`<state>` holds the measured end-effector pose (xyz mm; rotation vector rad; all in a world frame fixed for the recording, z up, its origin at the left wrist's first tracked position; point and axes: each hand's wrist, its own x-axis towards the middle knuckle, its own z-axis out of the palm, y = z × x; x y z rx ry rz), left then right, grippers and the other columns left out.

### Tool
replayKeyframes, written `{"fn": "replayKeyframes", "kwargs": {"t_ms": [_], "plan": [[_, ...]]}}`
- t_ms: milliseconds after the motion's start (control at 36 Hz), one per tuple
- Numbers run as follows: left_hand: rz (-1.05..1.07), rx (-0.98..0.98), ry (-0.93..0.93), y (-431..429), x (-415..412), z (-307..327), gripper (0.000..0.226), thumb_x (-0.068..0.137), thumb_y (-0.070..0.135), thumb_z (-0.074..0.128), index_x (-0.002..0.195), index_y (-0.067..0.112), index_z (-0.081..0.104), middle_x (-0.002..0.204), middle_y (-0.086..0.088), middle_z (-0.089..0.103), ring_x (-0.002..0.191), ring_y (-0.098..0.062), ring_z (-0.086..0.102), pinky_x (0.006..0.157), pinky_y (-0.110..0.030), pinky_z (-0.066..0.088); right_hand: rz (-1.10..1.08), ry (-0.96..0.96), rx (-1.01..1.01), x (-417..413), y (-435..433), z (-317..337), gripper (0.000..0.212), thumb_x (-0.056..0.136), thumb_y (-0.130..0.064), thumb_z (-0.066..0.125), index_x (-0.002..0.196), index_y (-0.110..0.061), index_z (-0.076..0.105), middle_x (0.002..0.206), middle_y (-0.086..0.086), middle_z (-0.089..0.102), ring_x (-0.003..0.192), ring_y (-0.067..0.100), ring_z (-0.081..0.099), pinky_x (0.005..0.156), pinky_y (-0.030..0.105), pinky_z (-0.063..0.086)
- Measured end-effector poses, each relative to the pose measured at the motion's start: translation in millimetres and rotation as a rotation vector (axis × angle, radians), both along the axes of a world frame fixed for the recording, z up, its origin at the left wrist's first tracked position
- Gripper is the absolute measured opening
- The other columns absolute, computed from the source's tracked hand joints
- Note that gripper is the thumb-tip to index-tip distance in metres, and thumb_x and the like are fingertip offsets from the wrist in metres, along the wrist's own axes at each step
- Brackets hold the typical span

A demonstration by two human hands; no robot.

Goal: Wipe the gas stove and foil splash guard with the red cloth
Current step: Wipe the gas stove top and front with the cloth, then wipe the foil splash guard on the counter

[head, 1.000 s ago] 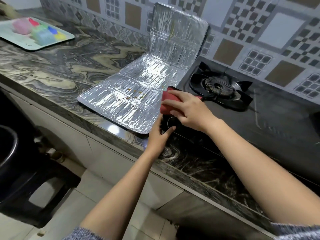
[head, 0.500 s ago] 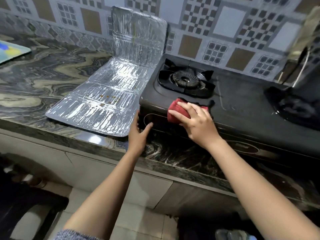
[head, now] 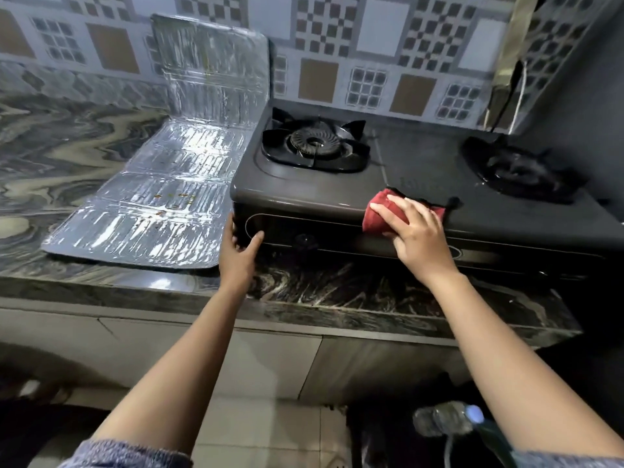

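Fingers press bunched red cloth onto dark gas stove.

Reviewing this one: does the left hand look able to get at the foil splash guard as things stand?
Probably yes. The left hand grips the front left corner of the stove, and the foil splash guard lies on the counter right beside it, nothing between them.
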<state>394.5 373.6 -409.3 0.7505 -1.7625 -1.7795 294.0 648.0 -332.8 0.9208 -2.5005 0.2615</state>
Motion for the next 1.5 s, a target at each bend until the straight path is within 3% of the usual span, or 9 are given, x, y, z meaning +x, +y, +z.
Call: {"fn": "replayKeyframes", "kwargs": {"t_ms": [444,583,694,944,972,1056,1083,1222,1500], "plan": [[-0.035,0.022,-0.021,-3.1,5.2,8.5,0.07,0.086,0.017,0.063,0.145,0.026,0.025,0.152,-0.005,0.028,0.138,-0.024,0.029,0.109,-0.048,0.034,-0.127,-0.18,-0.34,0.3,41.8,-2.7,0.055,0.079,0.004,0.059,0.129,-0.017,0.053,0.133,0.016,0.05,0.124,0.037,0.043,0.11,0.047,0.029],[-0.087,-0.055,-0.058,-13.6,11.2,17.6,0.058,0.092,0.01,0.054,0.143,0.021,0.03,0.149,-0.011,0.034,0.134,-0.025,0.036,0.103,-0.032,0.036,-0.181,-0.281,-0.638,7.6,38.0,7.5,0.047,0.084,0.003,0.056,0.129,-0.01,0.052,0.131,0.017,0.049,0.123,0.031,0.045,0.106,0.026,0.028],[-0.12,-0.124,-0.103,-23.1,14.6,25.8,0.049,0.093,0.01,0.051,0.14,0.018,0.038,0.139,-0.013,0.047,0.125,-0.024,0.048,0.079,-0.018,0.042,-0.233,-0.319,-0.787,15.0,23.0,16.0,0.046,0.086,-0.002,0.056,0.13,-0.013,0.051,0.13,0.016,0.049,0.121,0.028,0.047,0.107,0.036,0.035],[-0.306,-0.208,-0.125,-66.6,37.5,55.3,0.031,0.091,0.016,0.056,0.122,0.01,0.057,0.12,-0.018,0.06,0.113,-0.025,0.056,0.095,-0.035,0.043,-0.115,-0.393,-0.857,35.6,-63.3,39.9,0.045,0.087,-0.003,0.056,0.13,-0.015,0.051,0.13,0.009,0.05,0.113,0.018,0.048,0.088,0.001,0.033],[-0.319,-0.22,-0.117,-73.4,41.1,59.8,0.031,0.091,0.016,0.056,0.121,0.01,0.057,0.119,-0.017,0.061,0.113,-0.024,0.056,0.095,-0.033,0.043,-0.093,-0.406,-0.854,37.0,-75.9,41.4,0.044,0.088,-0.004,0.056,0.13,-0.016,0.051,0.129,0.009,0.05,0.112,0.018,0.049,0.088,0.002,0.035],[-0.29,-0.278,-0.118,-100.0,51.3,70.3,0.03,0.09,0.018,0.057,0.119,0.01,0.058,0.116,-0.012,0.063,0.11,-0.019,0.057,0.092,-0.027,0.043,-0.006,-0.452,-0.847,38.6,-116.0,46.2,0.044,0.088,-0.006,0.056,0.129,-0.021,0.052,0.126,0.01,0.053,0.108,0.029,0.056,0.098,0.039,0.045],[-0.268,-0.301,-0.125,-110.0,54.5,73.2,0.03,0.09,0.019,0.058,0.118,0.01,0.059,0.115,-0.012,0.064,0.109,-0.02,0.058,0.092,-0.028,0.044,0.018,-0.472,-0.845,38.9,-130.1,48.0,0.044,0.088,-0.006,0.056,0.13,-0.021,0.051,0.126,0.01,0.052,0.108,0.028,0.055,0.098,0.039,0.044],[-0.167,-0.407,-0.162,-163.1,74.1,82.0,0.032,0.089,0.02,0.059,0.119,0.008,0.059,0.116,-0.01,0.063,0.11,-0.021,0.059,0.095,-0.032,0.043,0.146,-0.493,-0.832,39.8,-202.5,54.9,0.043,0.087,0.0,0.055,0.128,-0.012,0.052,0.128,0.017,0.051,0.104,0.013,0.046,0.079,0.002,0.031],[-0.078,-0.542,-0.328,-276.9,81.5,71.5,0.04,0.091,0.027,0.056,0.126,0.009,0.054,0.13,-0.006,0.056,0.119,-0.02,0.052,0.101,-0.032,0.039,0.217,-0.505,-0.787,19.1,-345.4,51.8,0.044,0.085,-0.001,0.053,0.126,-0.017,0.055,0.128,0.011,0.055,0.116,0.025,0.051,0.095,0.02,0.031]]}}
